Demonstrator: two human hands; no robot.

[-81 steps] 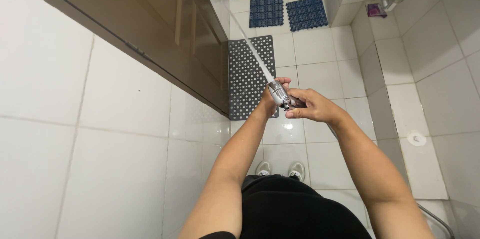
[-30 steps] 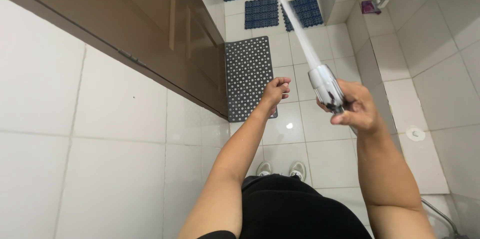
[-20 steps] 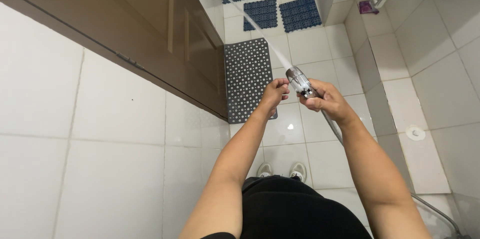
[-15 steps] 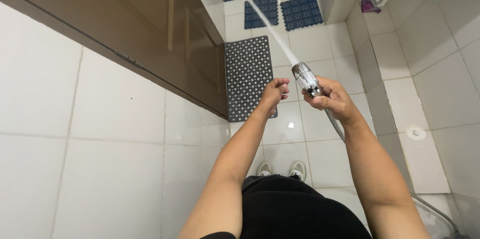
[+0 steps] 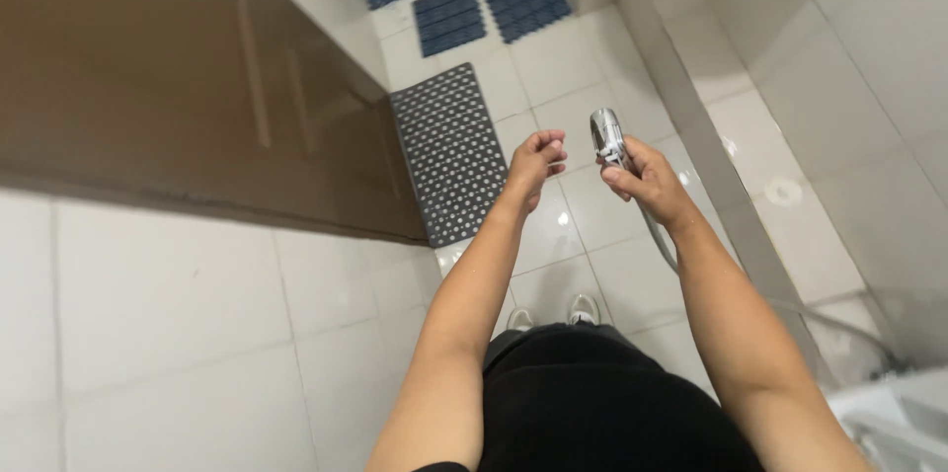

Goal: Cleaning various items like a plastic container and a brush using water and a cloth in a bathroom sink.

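My right hand (image 5: pixel 644 180) grips a chrome hand sprayer (image 5: pixel 608 135) with its nozzle pointing away from me; no water comes out of it. Its grey hose (image 5: pixel 660 241) runs down behind my right forearm. My left hand (image 5: pixel 536 160) floats just left of the sprayer with its fingers loosely curled, holding nothing and not touching the sprayer. Both hands hover over the white tiled floor (image 5: pixel 573 126).
A grey perforated mat (image 5: pixel 449 158) lies on the floor beside a brown wooden door (image 5: pixel 178 77). Blue mats (image 5: pixel 449 18) lie farther off. White tiled walls stand at left (image 5: pixel 148 324) and right (image 5: pixel 849 67). A round drain cover (image 5: pixel 783 190) is at right.
The water jet from the sprayer has stopped. My right hand swung the sprayer from high right back toward the middle, and the view has tilted further down.
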